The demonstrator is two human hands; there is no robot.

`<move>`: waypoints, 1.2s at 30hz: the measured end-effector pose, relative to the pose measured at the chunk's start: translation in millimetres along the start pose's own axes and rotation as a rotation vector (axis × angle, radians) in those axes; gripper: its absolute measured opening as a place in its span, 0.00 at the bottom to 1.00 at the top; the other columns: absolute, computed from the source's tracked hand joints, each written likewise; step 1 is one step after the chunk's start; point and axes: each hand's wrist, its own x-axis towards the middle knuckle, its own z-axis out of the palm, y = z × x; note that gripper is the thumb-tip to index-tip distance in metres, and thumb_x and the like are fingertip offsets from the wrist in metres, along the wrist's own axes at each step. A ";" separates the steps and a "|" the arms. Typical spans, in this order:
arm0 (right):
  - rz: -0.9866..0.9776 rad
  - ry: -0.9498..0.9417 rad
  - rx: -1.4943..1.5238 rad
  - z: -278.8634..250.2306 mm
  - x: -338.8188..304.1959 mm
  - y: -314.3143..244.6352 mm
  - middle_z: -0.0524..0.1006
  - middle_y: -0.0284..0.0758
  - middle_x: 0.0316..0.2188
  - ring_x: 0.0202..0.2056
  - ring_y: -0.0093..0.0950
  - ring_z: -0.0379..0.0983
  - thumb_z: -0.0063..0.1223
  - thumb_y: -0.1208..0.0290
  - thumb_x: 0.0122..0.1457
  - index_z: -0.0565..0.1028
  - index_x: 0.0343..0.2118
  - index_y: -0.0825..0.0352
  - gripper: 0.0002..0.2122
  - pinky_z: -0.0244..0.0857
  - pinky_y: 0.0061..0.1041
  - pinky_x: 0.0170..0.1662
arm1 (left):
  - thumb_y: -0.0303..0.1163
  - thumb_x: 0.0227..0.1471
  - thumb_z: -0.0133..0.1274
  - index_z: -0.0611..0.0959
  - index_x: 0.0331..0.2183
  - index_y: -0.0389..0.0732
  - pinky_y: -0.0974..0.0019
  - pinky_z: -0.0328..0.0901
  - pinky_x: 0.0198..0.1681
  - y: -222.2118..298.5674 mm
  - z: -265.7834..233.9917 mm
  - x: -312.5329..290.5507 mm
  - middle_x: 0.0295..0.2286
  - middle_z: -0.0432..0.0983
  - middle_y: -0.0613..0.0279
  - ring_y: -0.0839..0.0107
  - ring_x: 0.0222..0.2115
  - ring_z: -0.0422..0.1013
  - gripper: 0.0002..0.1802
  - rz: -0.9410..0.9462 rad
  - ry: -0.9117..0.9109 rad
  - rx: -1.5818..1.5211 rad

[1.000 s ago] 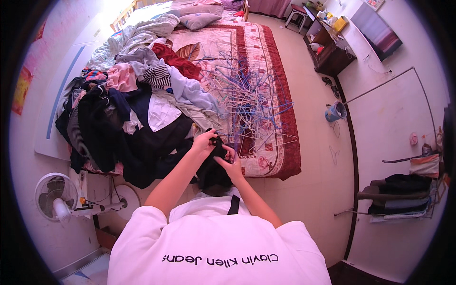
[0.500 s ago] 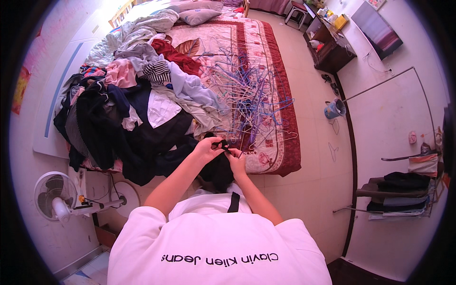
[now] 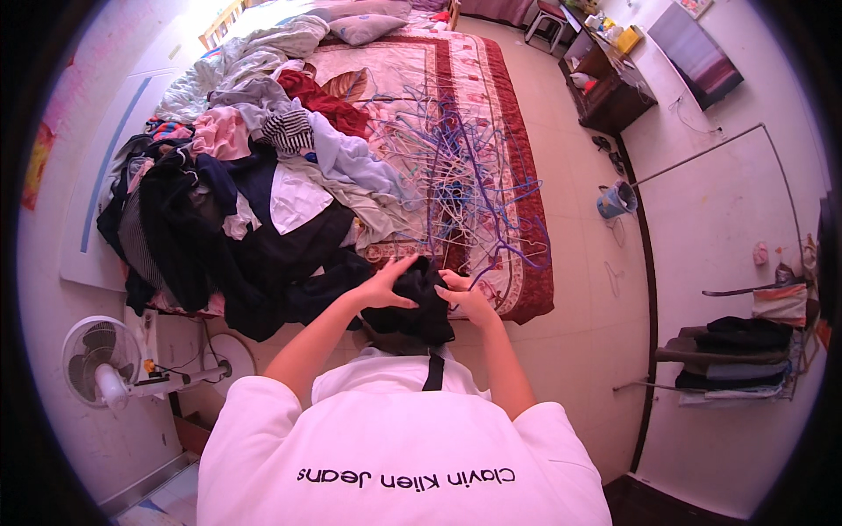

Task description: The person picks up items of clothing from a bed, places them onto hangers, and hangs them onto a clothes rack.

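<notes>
A bunched black garment (image 3: 423, 305) is between my hands at the near edge of the bed. My left hand (image 3: 384, 286) lies against its left side, thumb and fingers spread wide apart. At the garment's upper right edge, the thumb and fingers of my right hand (image 3: 467, 298) are closed on the cloth. A purple clothes hanger (image 3: 501, 244) rises just beyond my right hand, its curved end coming close to the fingers. Whether that hand also touches the hanger, I cannot tell.
A heap of mixed clothes (image 3: 298, 202) covers the bed's left side, with a tangle of hangers (image 3: 447, 180) to its right. On the floor at the left stands a fan (image 3: 101, 359). Folded clothes (image 3: 732, 351) hang on a rack by the right wall.
My hands have moved apart from a close pinch on black cloth. The left fingers have spread, and more of the black garment shows between the hands. A purple hanger now stands out beyond them.
</notes>
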 end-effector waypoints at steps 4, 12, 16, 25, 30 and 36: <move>0.016 -0.065 0.037 -3.7 -10.3 -8.2 0.70 0.24 0.36 0.40 0.16 0.66 0.54 0.72 0.55 0.73 0.42 0.70 0.12 0.57 0.17 0.46 | 0.51 0.34 0.67 0.69 0.55 0.42 0.58 0.48 0.60 17.2 14.1 12.7 0.50 0.69 0.53 0.57 0.53 0.63 0.47 -0.276 -0.339 0.029; 0.036 0.057 0.005 -29.9 -29.5 9.8 0.70 0.24 0.32 0.38 0.16 0.65 0.55 0.73 0.54 0.76 0.32 0.69 0.06 0.56 0.16 0.42 | 0.46 0.39 0.65 0.84 0.36 0.39 0.70 0.64 0.41 11.2 6.5 12.8 0.30 0.79 0.64 0.73 0.32 0.72 0.24 -0.312 -0.372 -0.241; 0.049 0.157 0.013 -20.5 -23.1 11.0 0.71 0.24 0.34 0.38 0.16 0.65 0.56 0.71 0.54 0.77 0.29 0.69 0.06 0.53 0.16 0.42 | 0.46 0.44 0.61 0.81 0.41 0.39 0.71 0.60 0.48 25.7 0.9 15.7 0.38 0.76 0.64 0.74 0.39 0.69 0.25 -0.440 -0.520 -0.414; 0.008 0.162 -0.128 -10.7 -7.7 10.5 0.74 0.28 0.33 0.33 0.17 0.69 0.55 0.68 0.56 0.78 0.32 0.71 0.10 0.60 0.16 0.37 | 0.36 0.42 0.63 0.83 0.34 0.35 0.72 0.64 0.36 -5.0 -3.7 21.4 0.25 0.77 0.69 0.79 0.29 0.70 0.17 -0.468 -0.326 -0.316; 0.084 0.044 0.175 -16.6 -24.6 -11.6 0.73 0.29 0.28 0.29 0.17 0.68 0.48 0.70 0.60 0.74 0.42 0.68 0.11 0.63 0.16 0.34 | 0.24 0.46 0.57 0.82 0.34 0.32 0.76 0.65 0.31 -24.1 -15.1 7.3 0.24 0.76 0.71 0.82 0.26 0.70 0.10 -0.398 0.136 -0.603; 0.248 -0.053 0.214 -50.8 -62.1 -35.4 0.74 0.32 0.25 0.26 0.20 0.69 0.46 0.71 0.61 0.66 0.56 0.65 0.20 0.64 0.19 0.32 | 0.23 0.48 0.53 0.82 0.36 0.34 0.75 0.65 0.32 -37.3 -45.9 6.7 0.28 0.77 0.68 0.80 0.27 0.71 0.10 -0.383 0.390 -0.732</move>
